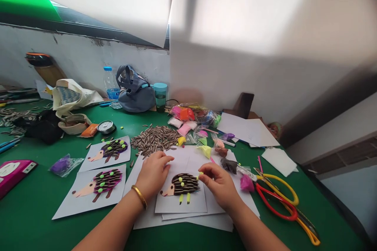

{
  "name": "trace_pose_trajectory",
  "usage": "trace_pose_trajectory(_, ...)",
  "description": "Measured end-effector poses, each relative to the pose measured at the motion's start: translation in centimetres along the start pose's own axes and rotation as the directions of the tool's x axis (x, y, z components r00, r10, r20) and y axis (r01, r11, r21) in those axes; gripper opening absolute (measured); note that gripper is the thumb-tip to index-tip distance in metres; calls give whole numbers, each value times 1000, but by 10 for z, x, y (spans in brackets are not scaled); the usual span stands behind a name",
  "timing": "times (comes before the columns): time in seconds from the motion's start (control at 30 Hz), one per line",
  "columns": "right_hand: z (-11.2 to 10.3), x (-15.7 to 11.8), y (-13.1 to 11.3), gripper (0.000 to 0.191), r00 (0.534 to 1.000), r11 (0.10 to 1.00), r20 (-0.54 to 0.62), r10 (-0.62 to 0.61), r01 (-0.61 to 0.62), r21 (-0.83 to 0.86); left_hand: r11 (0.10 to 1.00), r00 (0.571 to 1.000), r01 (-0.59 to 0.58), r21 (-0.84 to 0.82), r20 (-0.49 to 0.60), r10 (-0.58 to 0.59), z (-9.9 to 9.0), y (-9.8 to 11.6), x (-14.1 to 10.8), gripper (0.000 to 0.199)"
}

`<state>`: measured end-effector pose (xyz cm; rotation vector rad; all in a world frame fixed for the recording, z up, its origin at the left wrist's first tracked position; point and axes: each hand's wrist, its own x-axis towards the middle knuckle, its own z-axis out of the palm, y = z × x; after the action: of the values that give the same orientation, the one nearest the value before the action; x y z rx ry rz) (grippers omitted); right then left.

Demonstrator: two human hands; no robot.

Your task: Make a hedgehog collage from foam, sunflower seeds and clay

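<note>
A hedgehog picture (185, 184) lies on white paper in front of me, its back covered in dark striped seeds, with yellow-green legs and a few pale yellow-green balls on the seeds. At its right edge my right hand (218, 184) pinches a small yellow-green clay ball (200, 174) between thumb and fingertips. My left hand (154, 172), with a gold bangle (139, 197) at the wrist, hovers by the upper left corner, index finger and thumb apart, holding nothing I can see. Two similar hedgehog pictures, an upper one (96, 156) and a lower one (84, 195), lie to the left.
Behind the paper is a heap of striped sunflower seeds (157, 139). Bags of coloured clay (185, 115) lie at the back, and a pink clay lump (246, 183) is nearer. Red-handled scissors (277, 204) and yellow-handled scissors (287, 188) lie at right. A round tin (106, 127) stands left.
</note>
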<state>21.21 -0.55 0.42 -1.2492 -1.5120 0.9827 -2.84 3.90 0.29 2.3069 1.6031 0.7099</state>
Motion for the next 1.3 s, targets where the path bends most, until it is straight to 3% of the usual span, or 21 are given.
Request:
trace_pose_trajectory(0.13,-1,1,-3,34,995,979,24,101,-103,173,993,999,30,115,-36,-26,-1,4,-2,28)
trace_pose_trajectory(0.2,0,1,-3,35,986,944,65,154,-166,284,997,993,12,80,-116,-3,-3,12,-4,24)
trace_pose_trajectory(0.27,1,0,-2,32,981,909,92,168,-191,370,996,985,-78,-44,-158,71,-4,22,-7,22)
trace_pose_trajectory(0.37,5,-1,0,30,980,868,120,159,-197,456,940,982,-187,-285,-80,171,-2,40,-14,20)
trace_pose_trajectory(0.5,11,-5,2,26,971,834,182,157,-229,501,916,987,-118,-384,57,151,4,58,-22,15)
trace_pose_trajectory(0.57,12,-6,2,26,970,844,190,148,-224,487,911,991,-94,-401,47,123,5,61,-23,7)
trace_pose_trajectory(0.7,10,-6,-1,23,987,911,124,102,-143,387,902,993,-107,-419,-8,115,2,59,-22,10)
trace_pose_trajectory(0.9,9,-4,-8,17,988,989,128,-90,74,130,903,985,-165,-398,-27,168,2,56,-23,13)
trace_pose_trajectory(1.17,15,-11,-15,33,949,977,233,-212,210,35,830,995,59,-555,95,-7,5,58,-20,10)
trace_pose_trajectory(1.3,14,-10,-18,37,959,971,153,-236,238,8,826,996,90,-556,71,-61,2,60,-19,15)
